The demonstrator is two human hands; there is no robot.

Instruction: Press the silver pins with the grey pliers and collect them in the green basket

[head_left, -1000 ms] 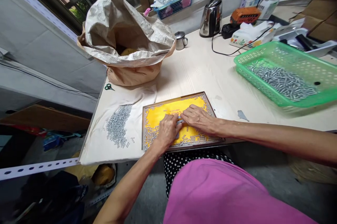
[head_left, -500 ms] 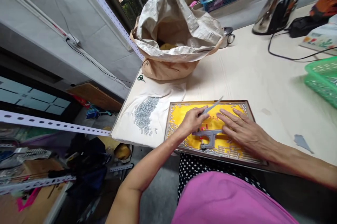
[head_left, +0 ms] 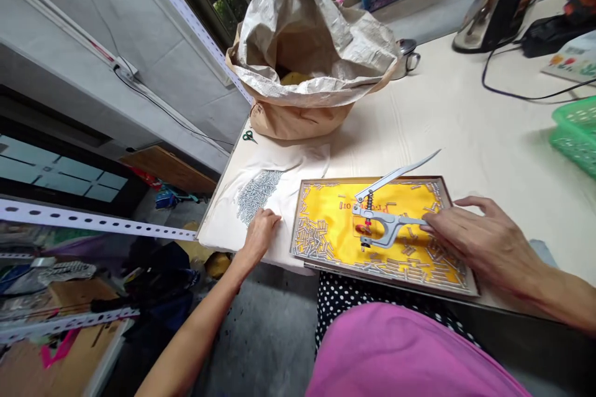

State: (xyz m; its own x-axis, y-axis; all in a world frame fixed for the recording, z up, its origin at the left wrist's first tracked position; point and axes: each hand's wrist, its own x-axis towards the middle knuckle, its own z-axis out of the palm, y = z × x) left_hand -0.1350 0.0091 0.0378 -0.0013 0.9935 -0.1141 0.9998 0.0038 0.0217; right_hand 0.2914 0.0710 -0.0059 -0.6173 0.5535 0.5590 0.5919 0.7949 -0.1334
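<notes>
A yellow tray (head_left: pixel 335 226) with a brown rim lies at the table's near edge, scattered with several small metal pins. A grey metal press plier (head_left: pixel 386 217) lies on it with its upper handle raised. My right hand (head_left: pixel 479 241) holds the end of the plier's lower handle, fingers closed round it. My left hand (head_left: pixel 261 232) rests on a white cloth (head_left: pixel 288 167) left of the tray. Its fingers are curled at the edge of a pile of metal pins (head_left: pixel 254 195); whether they pinch a pin I cannot make out.
A large crumpled paper sack (head_left: pixel 311 49) stands behind the cloth, small green scissors (head_left: pixel 249 135) beside it. A steel kettle (head_left: pixel 503 2) with a black cable, a small steel cup (head_left: pixel 406 55) and a green basket (head_left: pixel 575 133) sit right. A perforated shelf rail (head_left: pixel 93 223) is left.
My left hand let go of the plier's upper handle and moved left to the pin pile. My right hand slid right to the plier's lower handle. The upper handle has sprung up.
</notes>
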